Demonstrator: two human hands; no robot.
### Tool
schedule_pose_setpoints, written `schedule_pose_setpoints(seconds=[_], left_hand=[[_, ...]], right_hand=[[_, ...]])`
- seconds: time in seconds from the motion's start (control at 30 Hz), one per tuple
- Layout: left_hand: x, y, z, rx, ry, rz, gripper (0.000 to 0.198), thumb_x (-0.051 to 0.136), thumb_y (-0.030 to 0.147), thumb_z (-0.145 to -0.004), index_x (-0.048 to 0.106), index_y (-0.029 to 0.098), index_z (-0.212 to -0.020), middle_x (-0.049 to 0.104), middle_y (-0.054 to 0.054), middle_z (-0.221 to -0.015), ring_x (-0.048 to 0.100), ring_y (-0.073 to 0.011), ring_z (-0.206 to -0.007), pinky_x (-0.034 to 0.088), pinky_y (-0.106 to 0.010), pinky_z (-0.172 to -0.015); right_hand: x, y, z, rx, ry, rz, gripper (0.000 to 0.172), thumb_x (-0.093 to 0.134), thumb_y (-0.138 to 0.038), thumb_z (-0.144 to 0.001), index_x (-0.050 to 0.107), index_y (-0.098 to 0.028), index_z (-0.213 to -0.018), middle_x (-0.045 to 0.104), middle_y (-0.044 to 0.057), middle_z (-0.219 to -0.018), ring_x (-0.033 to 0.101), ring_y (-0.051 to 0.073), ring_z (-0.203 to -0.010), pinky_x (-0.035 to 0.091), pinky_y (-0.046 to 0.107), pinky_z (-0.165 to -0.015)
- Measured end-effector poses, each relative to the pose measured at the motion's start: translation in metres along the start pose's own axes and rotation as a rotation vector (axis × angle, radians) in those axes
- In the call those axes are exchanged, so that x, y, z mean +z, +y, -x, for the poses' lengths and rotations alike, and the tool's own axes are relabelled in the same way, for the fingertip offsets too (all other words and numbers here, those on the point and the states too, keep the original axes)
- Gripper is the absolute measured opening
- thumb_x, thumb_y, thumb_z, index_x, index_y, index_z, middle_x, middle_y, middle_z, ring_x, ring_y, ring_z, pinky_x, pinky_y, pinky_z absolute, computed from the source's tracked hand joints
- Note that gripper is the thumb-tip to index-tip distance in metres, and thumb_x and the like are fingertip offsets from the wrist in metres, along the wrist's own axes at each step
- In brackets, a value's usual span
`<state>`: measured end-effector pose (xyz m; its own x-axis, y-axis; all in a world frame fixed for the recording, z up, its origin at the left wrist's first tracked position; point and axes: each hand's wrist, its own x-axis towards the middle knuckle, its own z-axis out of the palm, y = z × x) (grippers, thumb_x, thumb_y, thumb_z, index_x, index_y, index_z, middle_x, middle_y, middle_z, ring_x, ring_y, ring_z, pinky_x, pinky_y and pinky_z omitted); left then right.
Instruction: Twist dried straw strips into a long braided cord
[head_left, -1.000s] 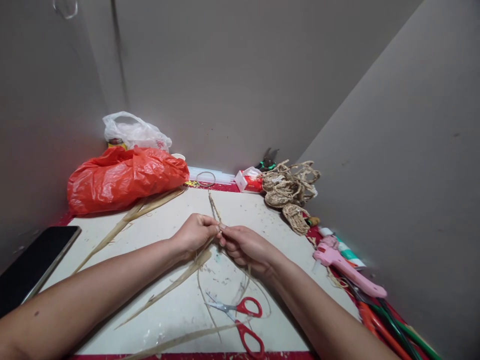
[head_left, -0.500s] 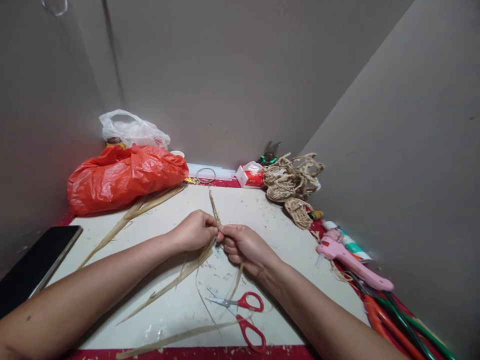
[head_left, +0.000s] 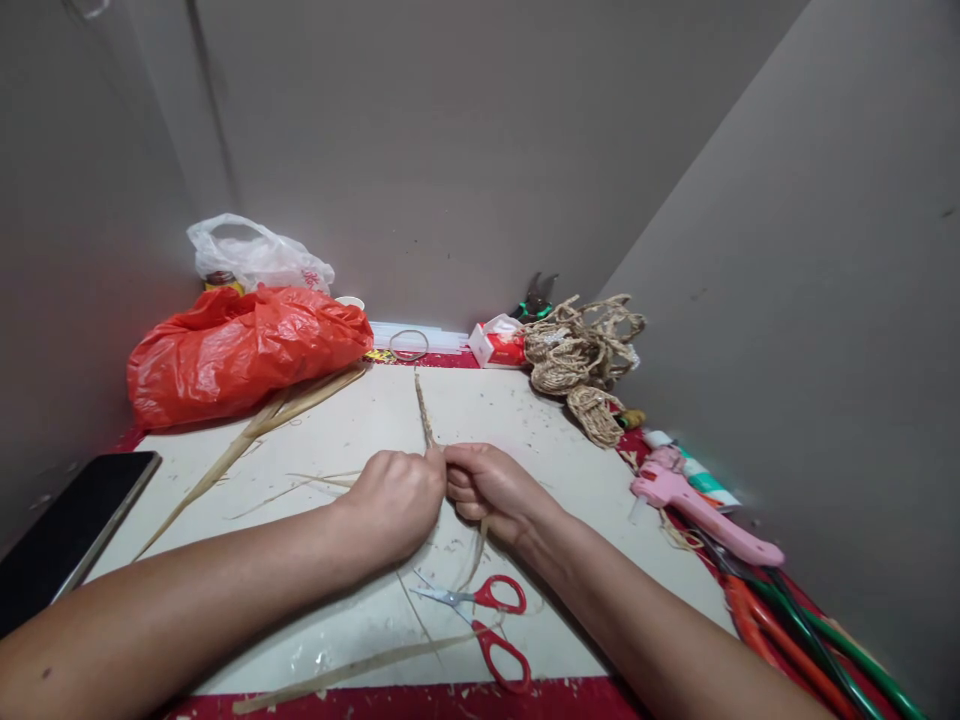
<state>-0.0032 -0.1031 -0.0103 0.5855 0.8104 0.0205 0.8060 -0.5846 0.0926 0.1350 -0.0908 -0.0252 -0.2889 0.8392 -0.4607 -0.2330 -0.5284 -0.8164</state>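
Note:
A thin braid of tan plant fibre runs away from me over the white board. My left hand is closed at its near end, back of the hand up, hiding the fingertips. Touching it, my right hand pinches the same spot, its other fingers curled in. A loose fibre strand hangs below my right hand, and other strand ends stick out left of my left hand. Red-handled scissors, blades slightly apart, lie in front of both hands near a flat fibre strip.
A red plastic bag and long dry fibre strips lie left, with a black phone nearer. Coiled fibre cord, a tissue pack and pliers stand back right. A pink glue gun lies along the right edge.
My left hand has turned over, back upward, and now covers the pinched end of the braid. The strands below it have swung to the left. My right hand keeps its pinch.

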Motion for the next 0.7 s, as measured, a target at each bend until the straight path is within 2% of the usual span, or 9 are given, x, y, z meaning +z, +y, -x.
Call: schedule_pose_setpoints(seconds=[0.1, 0.2, 0.3, 0.37, 0.43, 0.53, 0.57, 0.6, 0.7], left_hand=[[0.003, 0.007, 0.006, 0.043, 0.015, -0.084, 0.032, 0.034, 0.005, -0.077, 0.054, 0.006, -0.102, 0.062, -0.014, -0.071, 0.062, -0.0260, -0.072, 0.040, -0.031, -0.058], [-0.002, 0.018, 0.016, 0.159, -0.002, -0.097, 0.030, 0.036, 0.006, -0.076, 0.055, 0.005, -0.100, 0.062, -0.012, -0.069, 0.061, -0.0227, -0.062, 0.038, -0.028, -0.051], [-0.015, 0.027, 0.026, 0.319, -0.015, 0.031, 0.021, 0.040, 0.018, -0.080, 0.059, 0.011, -0.083, 0.059, -0.007, -0.059, 0.055, -0.0183, -0.052, 0.034, -0.027, -0.048], [-0.025, 0.026, 0.027, 0.359, 0.035, 0.225, 0.025, 0.042, 0.029, -0.083, 0.058, 0.015, -0.070, 0.057, -0.004, -0.056, 0.051, -0.0145, -0.050, 0.034, -0.026, -0.049], [-0.031, 0.018, 0.021, 0.275, 0.150, 0.470, 0.030, 0.041, 0.032, -0.084, 0.056, 0.016, -0.064, 0.055, -0.001, -0.056, 0.048, -0.0109, -0.051, 0.034, -0.024, -0.052], [-0.028, -0.002, 0.001, -0.056, 0.378, 0.791, 0.025, 0.040, 0.027, -0.083, 0.052, 0.016, -0.064, 0.050, 0.001, -0.056, 0.044, -0.0087, -0.054, 0.035, -0.021, -0.054], [-0.024, -0.008, -0.006, -0.162, 0.402, 0.882, 0.018, 0.044, 0.025, -0.080, 0.051, 0.016, -0.067, 0.051, 0.001, -0.060, 0.045, -0.0088, -0.057, 0.035, -0.021, -0.055], [-0.020, -0.013, -0.012, -0.236, 0.354, 1.004, 0.011, 0.047, 0.024, -0.077, 0.052, 0.015, -0.072, 0.052, 0.001, -0.063, 0.046, -0.0086, -0.057, 0.036, -0.020, -0.054], [-0.009, -0.018, -0.022, -0.341, -0.072, 1.425, 0.013, 0.046, 0.028, -0.077, 0.049, 0.015, -0.075, 0.050, 0.001, -0.059, 0.041, -0.0073, -0.045, 0.032, -0.020, -0.044]], right_hand=[[-0.001, -0.001, 0.000, 0.017, -0.010, -0.015, 0.026, 0.059, -0.022, -0.066, 0.039, -0.016, -0.050, 0.025, -0.011, -0.037, 0.013, 0.000, -0.034, 0.006, 0.015, -0.033], [-0.004, -0.003, 0.000, 0.047, -0.028, -0.016, 0.012, 0.060, -0.020, -0.066, 0.053, -0.011, -0.061, 0.023, -0.011, -0.039, 0.011, 0.001, -0.036, 0.006, 0.014, -0.032], [-0.007, -0.004, 0.001, 0.087, -0.066, -0.051, 0.011, 0.059, -0.019, -0.067, 0.057, -0.009, -0.065, 0.020, -0.012, -0.042, 0.008, 0.001, -0.037, 0.006, 0.014, -0.032], [-0.009, -0.005, 0.000, 0.098, -0.085, -0.081, 0.010, 0.059, -0.018, -0.068, 0.055, -0.010, -0.063, 0.019, -0.012, -0.043, 0.009, 0.001, -0.038, 0.007, 0.014, -0.032], [-0.011, -0.005, -0.001, 0.068, -0.099, -0.113, 0.011, 0.060, -0.015, -0.066, 0.052, -0.011, -0.060, 0.021, -0.011, -0.044, 0.010, 0.001, -0.038, 0.008, 0.013, -0.032], [-0.013, -0.005, -0.003, 0.071, -0.132, -0.155, 0.010, 0.059, -0.015, -0.066, 0.051, -0.012, -0.062, 0.021, -0.011, -0.044, 0.010, 0.001, -0.037, 0.008, 0.012, -0.032], [-0.014, -0.005, -0.004, 0.082, -0.136, -0.161, 0.009, 0.059, -0.015, -0.067, 0.051, -0.012, -0.063, 0.020, -0.012, -0.044, 0.009, 0.001, -0.037, 0.007, 0.012, -0.032], [-0.014, -0.006, -0.004, 0.090, -0.141, -0.159, 0.008, 0.058, -0.015, -0.068, 0.052, -0.012, -0.065, 0.019, -0.012, -0.044, 0.008, 0.001, -0.037, 0.006, 0.012, -0.032], [-0.015, -0.008, -0.003, 0.077, -0.169, -0.116, 0.010, 0.059, -0.017, -0.070, 0.052, -0.012, -0.066, 0.020, -0.012, -0.044, 0.009, 0.000, -0.037, 0.006, 0.012, -0.032]])
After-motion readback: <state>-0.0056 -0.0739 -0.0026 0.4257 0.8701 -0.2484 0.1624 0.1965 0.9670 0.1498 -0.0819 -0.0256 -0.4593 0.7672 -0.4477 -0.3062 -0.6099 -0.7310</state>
